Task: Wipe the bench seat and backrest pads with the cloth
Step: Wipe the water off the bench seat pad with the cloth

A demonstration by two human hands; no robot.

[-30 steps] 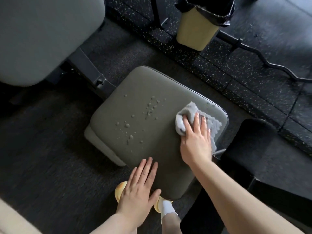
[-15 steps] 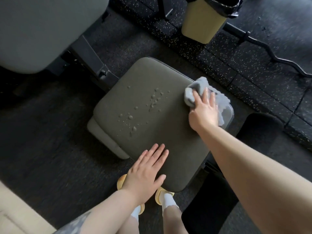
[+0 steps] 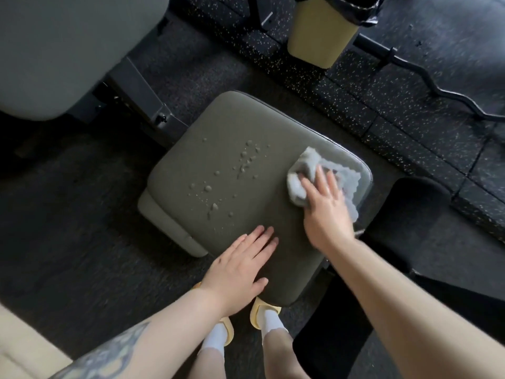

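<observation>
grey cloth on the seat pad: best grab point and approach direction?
Take the bunched fold of the grey cloth at its far-left corner, coming from above. There it stands up in a thick lump clear of the right hand, whose straight fingers press the rest flat on the seat pad. The thin scalloped right edge lies flush, so it would probably be harder to pinch.

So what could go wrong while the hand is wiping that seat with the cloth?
The water droplets sit left of the cloth, so a stroke that stays on the right side might miss them. The right hand presses the cloth near the seat pad's far right edge, so the cloth could slide off onto the floor. The left hand rests flat on the seat pad and may block the wiping there.
</observation>
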